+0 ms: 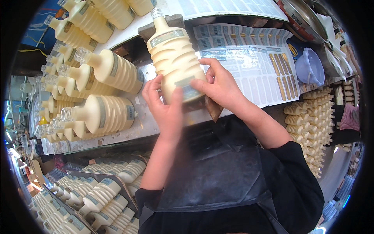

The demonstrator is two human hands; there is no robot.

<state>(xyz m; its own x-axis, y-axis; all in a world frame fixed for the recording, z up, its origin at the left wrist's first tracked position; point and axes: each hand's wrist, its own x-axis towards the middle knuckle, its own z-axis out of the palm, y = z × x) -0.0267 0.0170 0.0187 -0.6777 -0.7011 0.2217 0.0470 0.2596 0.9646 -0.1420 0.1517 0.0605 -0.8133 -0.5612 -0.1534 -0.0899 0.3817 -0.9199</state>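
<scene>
Just beyond the black apron (218,171), clasped between both hands: cream spiral-ribbed bottle (175,58), with clear threaded neck away from the body and base nearest. Held along the lower left flank by the left hand (161,105), with fingers at the side and thumb toward the front, slightly blurred. Held at the lower right by the right hand (220,84), with index finger against the side and thumb over the blue-grey label (189,92) near the base. Behind the neck, contact impossible to tell: notched grey block (146,32). Right, on the worktable (142,121): label sheets (251,74). Left: ranks of matching cream bottles (111,113). Farther right: lavender bucket (309,67).
</scene>
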